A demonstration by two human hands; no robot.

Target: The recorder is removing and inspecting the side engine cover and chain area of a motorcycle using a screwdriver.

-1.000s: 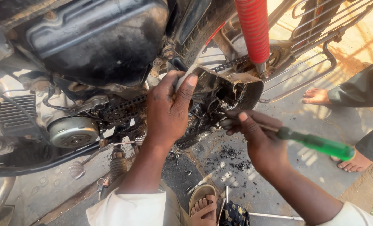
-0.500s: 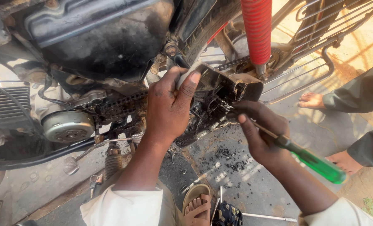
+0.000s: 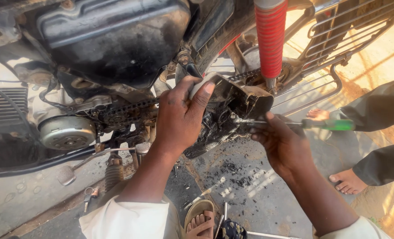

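a greasy black chain cover [image 3: 232, 108] is gripped by the left hand [image 3: 181, 117], fingers wrapped over its upper rim and thumb pressed along the side, so that it is held tilted beside the motorcycle's rear wheel. a green-handled screwdriver [image 3: 314, 124] is clasped in the right hand [image 3: 283, 144], fingers closed around the shaft near the handle, and its tip is aimed into the open hollow of the cover. the step in hand is judged to be scraping caked dirt out of the cover; the tip's exact contact point cannot be made out in the dark interior, though it seems to be touching the inner wall. for the next move, a steady hold by the left hand and short, controlled strokes of the blade are called for, with the cover kept angled so that loosened grime is let fall.

black crumbs [image 3: 232, 170] are scattered on the concrete floor [image 3: 267, 199] below. the drive chain [image 3: 126, 110] is exposed to the left, near the engine casing [image 3: 66, 132]. a red shock absorber [image 3: 270, 40] is set just above the cover and crowds the working space. another person's bare feet [image 3: 347, 181] are planted close on the right, and a sandalled foot [image 3: 199, 219] is seen below.
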